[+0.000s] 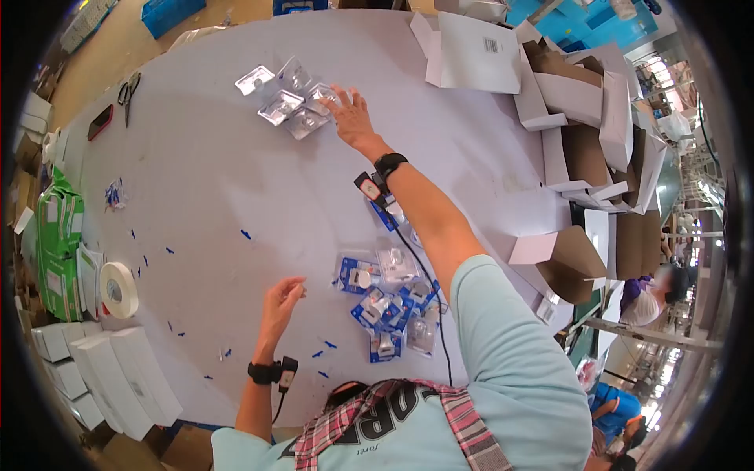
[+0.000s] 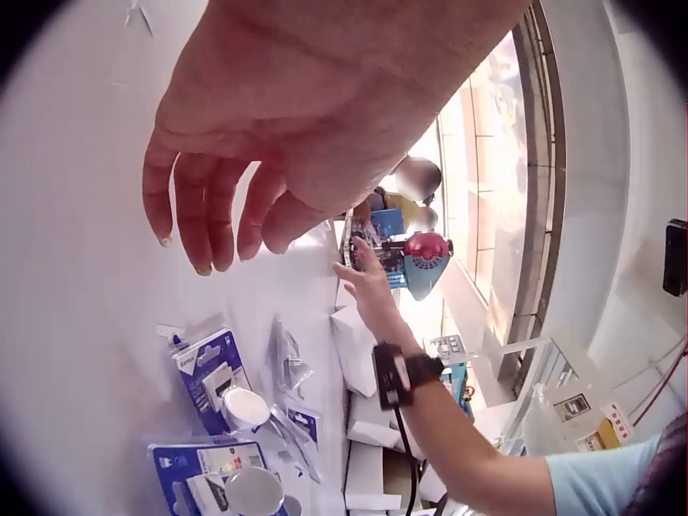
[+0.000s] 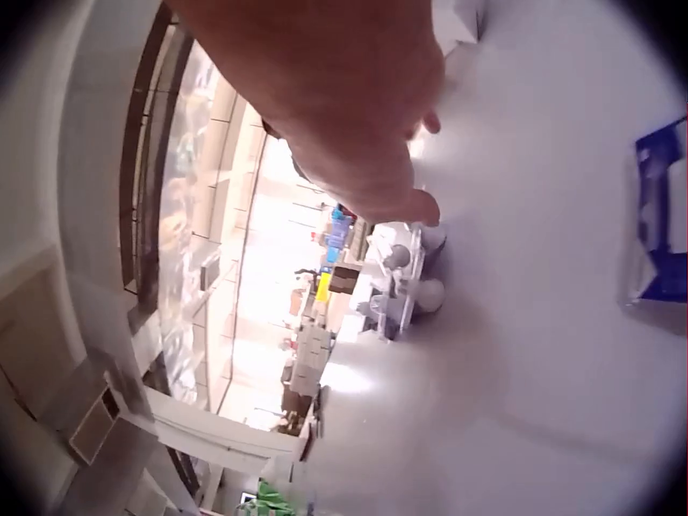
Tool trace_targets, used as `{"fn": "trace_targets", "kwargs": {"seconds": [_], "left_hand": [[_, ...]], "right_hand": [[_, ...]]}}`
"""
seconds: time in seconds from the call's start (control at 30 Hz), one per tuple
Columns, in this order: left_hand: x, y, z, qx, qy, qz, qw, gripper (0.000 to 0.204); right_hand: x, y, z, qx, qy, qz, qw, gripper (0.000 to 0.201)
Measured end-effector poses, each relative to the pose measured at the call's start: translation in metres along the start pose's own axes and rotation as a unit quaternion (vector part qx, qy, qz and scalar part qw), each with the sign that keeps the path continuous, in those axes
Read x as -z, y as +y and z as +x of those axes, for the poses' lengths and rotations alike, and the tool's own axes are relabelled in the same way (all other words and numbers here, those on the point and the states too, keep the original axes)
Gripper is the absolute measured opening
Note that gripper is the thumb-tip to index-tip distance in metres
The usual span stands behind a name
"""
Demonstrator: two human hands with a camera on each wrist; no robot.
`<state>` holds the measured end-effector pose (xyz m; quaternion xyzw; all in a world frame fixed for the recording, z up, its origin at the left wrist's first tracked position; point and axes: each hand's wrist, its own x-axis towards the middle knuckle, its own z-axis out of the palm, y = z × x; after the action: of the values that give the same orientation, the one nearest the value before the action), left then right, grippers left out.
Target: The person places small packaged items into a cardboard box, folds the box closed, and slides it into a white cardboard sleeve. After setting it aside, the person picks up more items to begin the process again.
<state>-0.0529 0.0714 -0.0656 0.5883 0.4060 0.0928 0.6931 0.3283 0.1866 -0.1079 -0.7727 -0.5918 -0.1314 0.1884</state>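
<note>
At the far side of the table, my right hand [image 1: 351, 118] reaches out with fingers spread, its fingertips at the edge of a clear plastic blister pack [image 1: 320, 99]. Several similar packs lie in a loose cluster there, among them one blister pack [image 1: 280, 107] with a shiny rim. My left hand [image 1: 280, 308] hovers near the table's front with fingers loosely bent and nothing held. To its right lies a pile of blue-and-white carded packs [image 1: 382, 308] with round white pieces under clear plastic; in the left wrist view a carded pack [image 2: 218, 378] shows below the fingers.
Open cardboard boxes [image 1: 561, 86] crowd the right side. On the left are scissors [image 1: 126, 98], a phone [image 1: 100, 123], a tape roll [image 1: 118, 290], a green bag [image 1: 59, 243] and stacked white boxes [image 1: 126, 381]. Small blue pieces [image 1: 246, 234] lie scattered about.
</note>
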Motion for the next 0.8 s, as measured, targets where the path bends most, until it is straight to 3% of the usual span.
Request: {"fn": "trace_targets", "kwargs": {"seconds": [0.1,0.2,0.23,0.3,0.4,0.5,0.53,0.67,0.8], "left_hand": [[0.003,-0.002,0.004,-0.008,0.001,-0.013,1.000,0.024],[0.002,0.003,0.006,-0.023,0.006,-0.047,0.999,0.025],[0.001,0.008,0.009,-0.031,0.007,-0.060,0.998,0.026],[-0.004,0.021,0.014,-0.040,0.023,-0.062,0.997,0.028],[-0.021,0.059,0.012,-0.065,0.065,-0.065,0.994,0.035],[-0.046,0.082,0.006,-0.084,0.068,-0.093,0.990,0.033],[-0.053,0.086,0.005,-0.087,0.054,-0.100,0.990,0.032],[-0.058,0.088,-0.012,-0.058,-0.044,-0.046,0.996,0.026],[-0.055,0.087,-0.027,0.013,-0.156,-0.177,0.972,0.022]], "right_hand": [[-0.005,0.009,0.001,-0.017,0.016,0.070,0.997,0.037],[0.027,0.009,-0.027,-0.108,0.079,0.216,0.967,0.021],[0.042,0.008,-0.041,-0.183,0.065,0.325,0.926,0.020],[0.075,0.002,-0.079,-0.328,0.033,0.518,0.790,0.023],[0.124,-0.029,-0.143,-0.437,-0.010,0.684,0.584,0.025],[0.166,-0.069,-0.189,-0.443,-0.077,0.644,0.619,0.028],[0.180,-0.085,-0.197,-0.447,-0.076,0.666,0.592,0.028],[0.210,-0.114,-0.226,-0.407,-0.107,0.702,0.575,0.025],[0.238,-0.125,-0.233,-0.424,-0.131,0.726,0.526,0.028]]}}
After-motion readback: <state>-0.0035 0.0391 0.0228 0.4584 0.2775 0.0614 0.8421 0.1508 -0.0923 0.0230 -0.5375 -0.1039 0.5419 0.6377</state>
